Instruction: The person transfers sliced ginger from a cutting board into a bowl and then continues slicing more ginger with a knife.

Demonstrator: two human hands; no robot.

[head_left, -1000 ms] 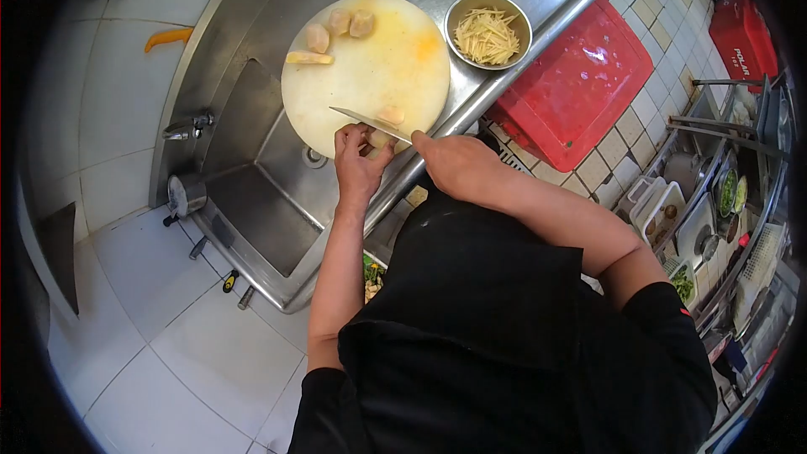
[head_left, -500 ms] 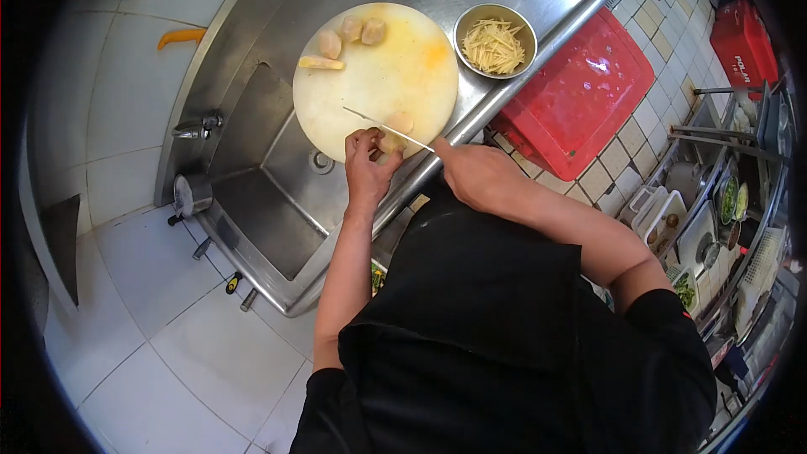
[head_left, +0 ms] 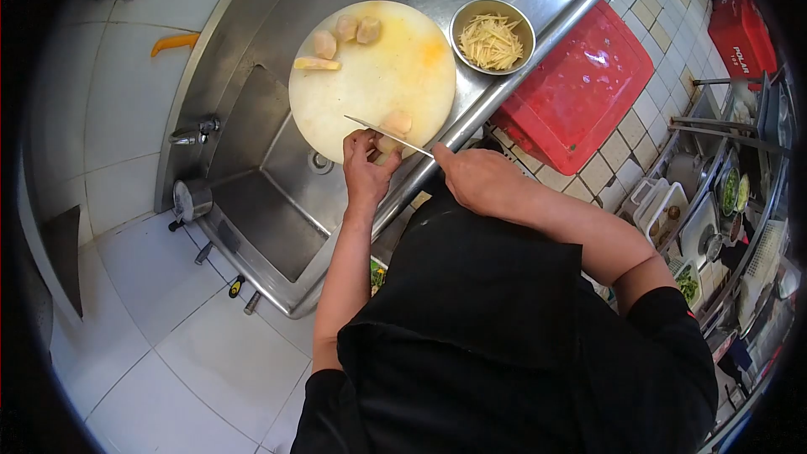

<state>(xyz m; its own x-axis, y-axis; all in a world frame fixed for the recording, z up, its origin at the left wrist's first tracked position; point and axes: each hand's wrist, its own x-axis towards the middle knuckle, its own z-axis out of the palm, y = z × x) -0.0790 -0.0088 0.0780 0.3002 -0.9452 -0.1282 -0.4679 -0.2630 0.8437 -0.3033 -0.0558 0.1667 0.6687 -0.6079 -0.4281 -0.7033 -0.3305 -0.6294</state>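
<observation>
My right hand (head_left: 475, 175) is closed round the handle of a knife (head_left: 388, 134), whose blade points left over the near edge of a round cutting board (head_left: 336, 97). Just below the blade, my left hand (head_left: 367, 170) pinches a pale peeled piece (head_left: 387, 145) against the board. A cut piece (head_left: 397, 123) lies on the blade's far side. Several peeled chunks (head_left: 368, 30) and a longer flat piece (head_left: 317, 63) are at the board's upper left. To the right of the board, a metal bowl (head_left: 457, 38) holds thin pale strips (head_left: 492, 40).
The board lies across a steel sink (head_left: 265, 227) with a tap (head_left: 195, 132) at left. An orange-handled tool (head_left: 175, 44) is by the wall. A red lid (head_left: 580, 88) sits beyond the counter's edge, and shelves with trays (head_left: 664, 210) stand at far right.
The view has shifted slightly. The knife blade sits a little lower relative to the board, and both hands keep their grips.
</observation>
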